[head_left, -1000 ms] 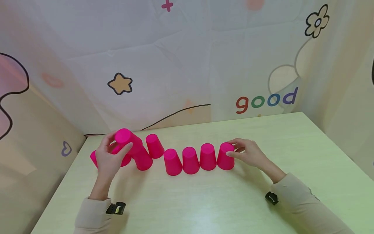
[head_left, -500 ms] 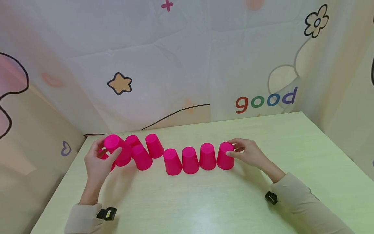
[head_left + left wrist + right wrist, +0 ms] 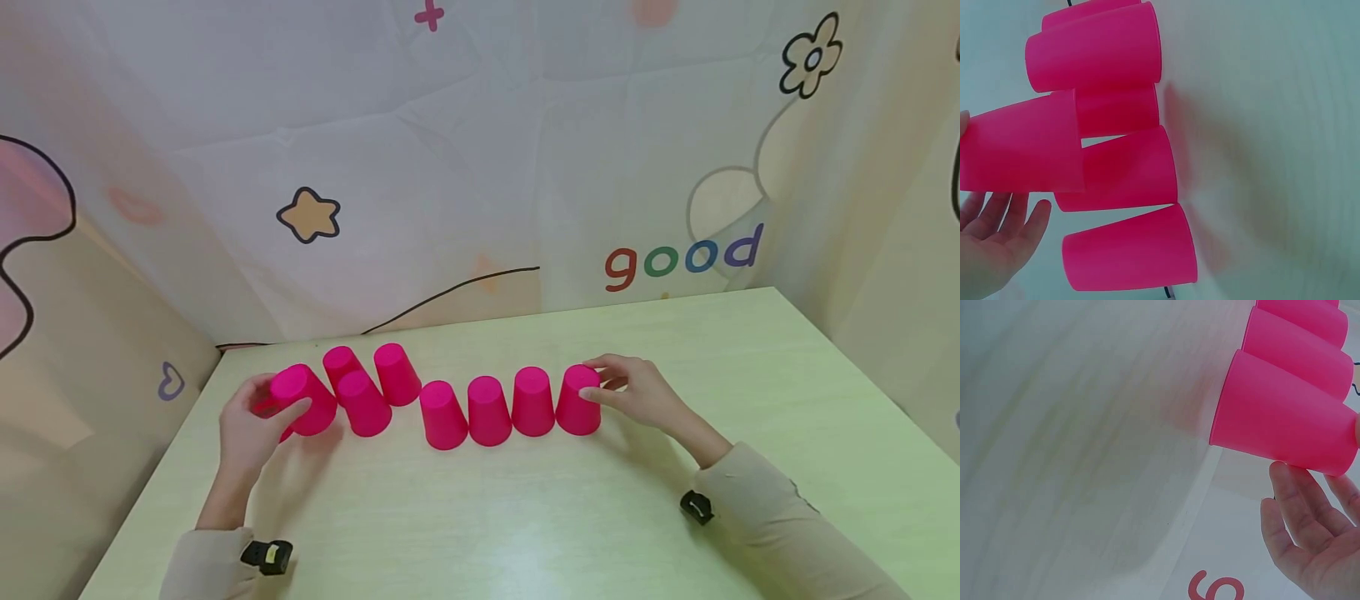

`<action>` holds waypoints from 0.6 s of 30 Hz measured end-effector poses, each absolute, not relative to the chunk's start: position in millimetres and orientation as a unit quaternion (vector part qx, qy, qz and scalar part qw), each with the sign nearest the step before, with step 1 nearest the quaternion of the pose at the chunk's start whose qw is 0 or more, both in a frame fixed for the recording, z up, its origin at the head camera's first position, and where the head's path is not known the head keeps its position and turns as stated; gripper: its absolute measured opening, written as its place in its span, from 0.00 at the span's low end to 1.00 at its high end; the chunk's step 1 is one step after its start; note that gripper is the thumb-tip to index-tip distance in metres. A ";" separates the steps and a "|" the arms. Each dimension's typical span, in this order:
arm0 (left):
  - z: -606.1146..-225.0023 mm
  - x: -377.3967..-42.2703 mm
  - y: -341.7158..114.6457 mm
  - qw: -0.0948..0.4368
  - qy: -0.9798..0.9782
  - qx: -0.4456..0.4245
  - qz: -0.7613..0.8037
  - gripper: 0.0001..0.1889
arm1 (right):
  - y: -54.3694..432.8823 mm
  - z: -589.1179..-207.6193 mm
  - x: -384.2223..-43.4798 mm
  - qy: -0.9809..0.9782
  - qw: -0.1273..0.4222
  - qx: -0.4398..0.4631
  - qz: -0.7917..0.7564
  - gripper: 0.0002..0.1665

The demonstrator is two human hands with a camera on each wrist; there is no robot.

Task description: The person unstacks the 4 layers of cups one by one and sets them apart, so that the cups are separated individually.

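Crowded left side invites a knock

At centre left, the left hand (image 3: 246, 431) pinches a pink cup (image 3: 318, 412) between thumb and fingers; its rim could topple the neighbouring cup (image 3: 365, 408). Right of centre, the right hand (image 3: 641, 393) pinches the end cup (image 3: 576, 410) likewise; a nudge could shift the row. The table (image 3: 480, 517) has open room at lower centre; its left edge lies near.

Across the lower middle of the frame, a hand could pass over the bare table (image 3: 480, 517) between the left sleeve (image 3: 210, 562) and the right sleeve (image 3: 787, 508). At centre, the row of four pink cups (image 3: 490, 412) leaves scarcely any gaps; the left three-cup cluster (image 3: 365, 406) and the left grip (image 3: 250, 429) block the left. The right grip (image 3: 633, 390) closes the row's right end. Behind, table room widens toward upper right.
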State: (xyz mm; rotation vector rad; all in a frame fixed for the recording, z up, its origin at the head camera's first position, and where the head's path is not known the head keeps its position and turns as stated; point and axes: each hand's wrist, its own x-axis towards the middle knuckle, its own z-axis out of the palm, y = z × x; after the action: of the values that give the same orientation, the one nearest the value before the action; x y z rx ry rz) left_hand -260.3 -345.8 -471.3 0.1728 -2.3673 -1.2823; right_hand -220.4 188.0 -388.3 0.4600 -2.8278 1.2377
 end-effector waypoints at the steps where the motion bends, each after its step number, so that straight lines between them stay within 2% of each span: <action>1: -470.7 -259.6 -345.1 0.211 -0.855 0.064 -0.470 0.37 | 188.0 -388.4 -220.6 -0.906 0.010 0.147 0.397 0.27; 3: -466.1 -256.7 -342.9 0.188 -0.852 0.066 -0.484 0.36 | 188.0 -388.8 -220.9 -0.906 0.010 0.147 0.397 0.27; 8: -423.8 -230.3 -316.7 0.114 -0.853 0.071 -0.504 0.38 | 188.1 -389.4 -221.2 -0.905 0.009 0.146 0.400 0.27; 12: -395.3 -210.7 -295.8 0.075 -0.857 0.072 -0.505 0.37 | 188.1 -389.2 -220.9 -0.904 0.012 0.150 0.400 0.27; 18: -384.3 -203.3 -285.7 0.039 -0.866 0.063 -0.494 0.36 | 188.4 -389.1 -220.8 -0.903 0.016 0.155 0.400 0.26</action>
State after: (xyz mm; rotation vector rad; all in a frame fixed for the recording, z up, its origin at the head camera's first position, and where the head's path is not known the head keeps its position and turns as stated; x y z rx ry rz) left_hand -203.3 -285.7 -384.3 0.1930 -2.6557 -1.5155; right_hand -220.8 188.4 -389.1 0.4834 -2.8085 1.2430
